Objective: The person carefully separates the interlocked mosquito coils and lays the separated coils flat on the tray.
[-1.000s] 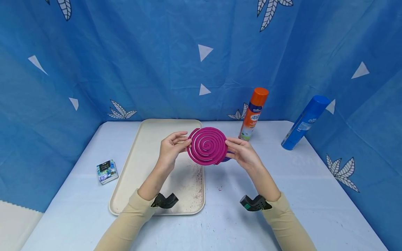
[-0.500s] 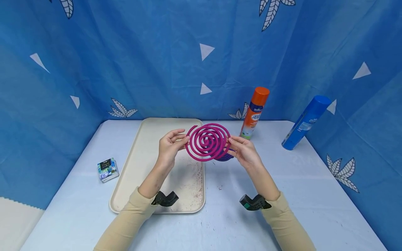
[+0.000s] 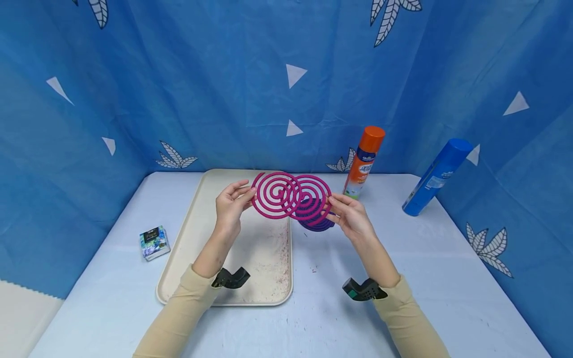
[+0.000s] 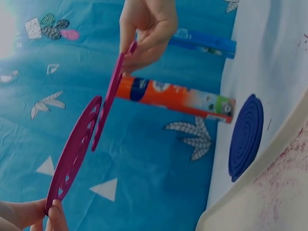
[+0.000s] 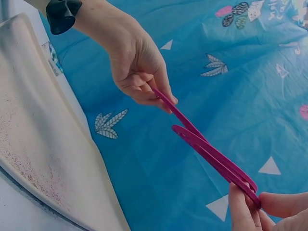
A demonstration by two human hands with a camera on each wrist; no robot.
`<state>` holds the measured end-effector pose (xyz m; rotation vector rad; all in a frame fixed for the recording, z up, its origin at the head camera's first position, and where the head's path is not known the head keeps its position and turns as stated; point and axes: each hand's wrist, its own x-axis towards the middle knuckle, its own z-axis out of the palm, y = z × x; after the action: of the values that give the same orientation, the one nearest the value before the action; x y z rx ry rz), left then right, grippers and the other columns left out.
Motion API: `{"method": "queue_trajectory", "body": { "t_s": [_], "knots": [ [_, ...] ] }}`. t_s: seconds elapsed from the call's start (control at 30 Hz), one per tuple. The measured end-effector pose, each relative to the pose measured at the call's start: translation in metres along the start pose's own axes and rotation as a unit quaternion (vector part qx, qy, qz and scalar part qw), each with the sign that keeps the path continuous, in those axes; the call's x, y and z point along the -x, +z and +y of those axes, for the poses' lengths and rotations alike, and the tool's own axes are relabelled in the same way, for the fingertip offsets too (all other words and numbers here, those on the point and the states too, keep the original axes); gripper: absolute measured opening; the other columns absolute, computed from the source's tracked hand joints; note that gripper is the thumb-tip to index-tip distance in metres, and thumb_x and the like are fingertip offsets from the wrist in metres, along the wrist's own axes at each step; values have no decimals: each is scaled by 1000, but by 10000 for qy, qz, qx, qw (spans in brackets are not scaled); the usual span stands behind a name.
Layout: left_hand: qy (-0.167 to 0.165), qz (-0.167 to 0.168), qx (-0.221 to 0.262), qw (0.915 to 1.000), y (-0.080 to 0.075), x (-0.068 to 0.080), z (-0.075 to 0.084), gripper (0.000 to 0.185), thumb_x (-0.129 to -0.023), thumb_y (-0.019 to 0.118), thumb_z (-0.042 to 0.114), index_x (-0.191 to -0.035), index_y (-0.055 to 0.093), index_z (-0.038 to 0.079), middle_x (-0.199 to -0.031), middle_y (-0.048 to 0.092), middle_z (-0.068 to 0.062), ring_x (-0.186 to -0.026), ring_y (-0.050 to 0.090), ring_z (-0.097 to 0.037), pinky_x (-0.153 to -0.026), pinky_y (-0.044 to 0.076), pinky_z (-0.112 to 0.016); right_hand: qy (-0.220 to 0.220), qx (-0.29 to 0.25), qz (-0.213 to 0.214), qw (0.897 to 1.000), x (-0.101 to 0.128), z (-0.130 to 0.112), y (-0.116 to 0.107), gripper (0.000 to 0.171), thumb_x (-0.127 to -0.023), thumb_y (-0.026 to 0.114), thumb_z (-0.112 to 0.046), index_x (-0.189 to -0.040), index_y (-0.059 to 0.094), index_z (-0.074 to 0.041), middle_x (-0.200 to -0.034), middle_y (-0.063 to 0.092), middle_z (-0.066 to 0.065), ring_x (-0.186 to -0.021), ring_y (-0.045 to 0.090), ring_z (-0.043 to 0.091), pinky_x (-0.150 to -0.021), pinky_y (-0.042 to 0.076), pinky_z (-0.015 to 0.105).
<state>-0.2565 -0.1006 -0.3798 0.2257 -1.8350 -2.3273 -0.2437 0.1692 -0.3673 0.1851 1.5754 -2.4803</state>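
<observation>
Two magenta mosquito coils are held up in the air and partly overlap in the head view. My left hand [image 3: 230, 204] pinches the outer edge of the left mosquito coil [image 3: 264, 214]. At the other side, my right hand [image 3: 351, 216] pinches the right mosquito coil [image 3: 329, 186] by its outer edge. In the left wrist view the two coils appear edge-on, as separate discs close together; whether they touch I cannot tell. Beneath and behind them a blue-purple coil [image 4: 246, 137] lies on the table beside the tray.
A cream tray [image 3: 224, 288] with reddish specks lies left of centre. A small patterned box [image 3: 154, 243] sits left of it. An orange spray can [image 3: 363, 161] and a blue spray can [image 3: 436, 176] stand at the back right, before a blue curtain [image 3: 224, 89].
What looked like one spiral has come apart into two magenta mosquito coils. My left hand has moved left with one, while my right hand has stayed nearly in place with the other.
</observation>
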Motion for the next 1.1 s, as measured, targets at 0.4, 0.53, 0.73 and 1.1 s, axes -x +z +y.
{"method": "queue_trajectory", "body": {
  "t_s": [0.4,0.53,0.73,1.1],
  "knots": [
    [48,1149,707,9909,-34,-37,-5,31,-87,68,9,-116,59,5,-80,65,8,-68,64,0,-63,54,-11,6,156,138,9998,-2,4,2,26,-96,51,-6,-83,70,-17,-78,68,-3,-73,66,6,-66,59,23],
    [19,1474,608,9872,-46,-51,-17,34,-87,67,6,-120,58,2,-79,63,8,-66,62,0,-62,53,-10,9,218,198,9996,-2,5,2,24,-96,52,-6,-83,70,-17,-79,68,-4,-73,67,6,-67,59,22],
    [-420,1764,516,9821,-64,-66,-40,39,-88,65,2,-125,56,0,-75,62,7,-61,60,0,-58,51,-10,56,262,298,9992,-3,8,2,22,-95,54,-7,-83,70,-17,-79,68,-4,-73,67,6,-66,59,22],
    [-567,1988,-41,9784,-85,-79,-73,40,-88,62,0,-127,55,-2,-73,59,8,-52,51,-1,-51,45,-11,39,477,395,9981,-5,13,4,14,-95,54,-5,-104,64,-10,-79,70,-5,-72,69,6,-67,59,22]
  ]
}}
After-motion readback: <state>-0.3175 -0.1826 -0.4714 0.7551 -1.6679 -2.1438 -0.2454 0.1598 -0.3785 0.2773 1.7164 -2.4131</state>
